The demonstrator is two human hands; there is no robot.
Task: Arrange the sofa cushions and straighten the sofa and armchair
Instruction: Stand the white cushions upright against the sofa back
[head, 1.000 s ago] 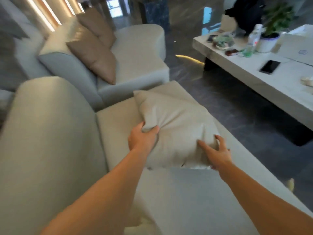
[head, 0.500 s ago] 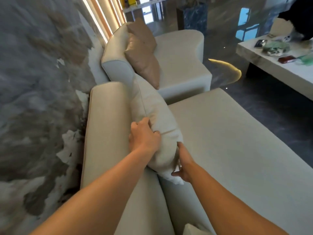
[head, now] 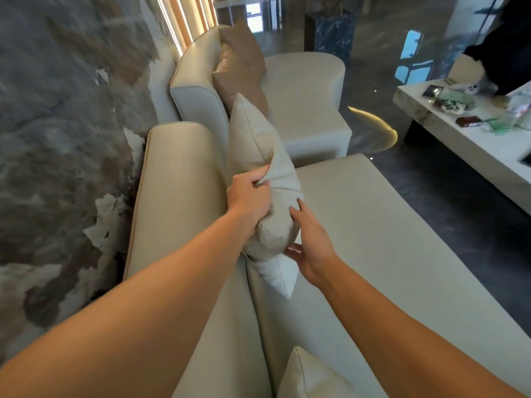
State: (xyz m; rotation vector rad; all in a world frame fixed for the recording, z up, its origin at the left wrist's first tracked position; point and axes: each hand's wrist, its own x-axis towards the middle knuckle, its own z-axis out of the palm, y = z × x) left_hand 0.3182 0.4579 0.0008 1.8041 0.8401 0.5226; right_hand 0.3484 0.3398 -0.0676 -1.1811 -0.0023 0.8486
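Note:
A cream cushion (head: pixel 258 147) stands on edge against the backrest of the cream sofa (head: pixel 178 179). My left hand (head: pixel 248 196) grips its upper edge, fingers bunched into the fabric. My right hand (head: pixel 309 242) lies against its lower front, fingers spread on the cover and thumb under it. Another cream cushion (head: pixel 310 377) pokes in at the bottom edge. Beyond the sofa, the armchair (head: pixel 304 90) holds two brown cushions (head: pixel 241 64) leaning on its back.
A marble-patterned wall (head: pixel 57 139) runs close behind the sofa on the left. A white coffee table (head: pixel 471 147) with small items stands at the right across dark glossy floor (head: pixel 448 219). A person in dark clothes (head: pixel 505 44) is at the far right.
The cushion went from lying flat on the seat to standing on edge against the backrest. My right hand slid from under its lower corner onto its front face. The view swung left.

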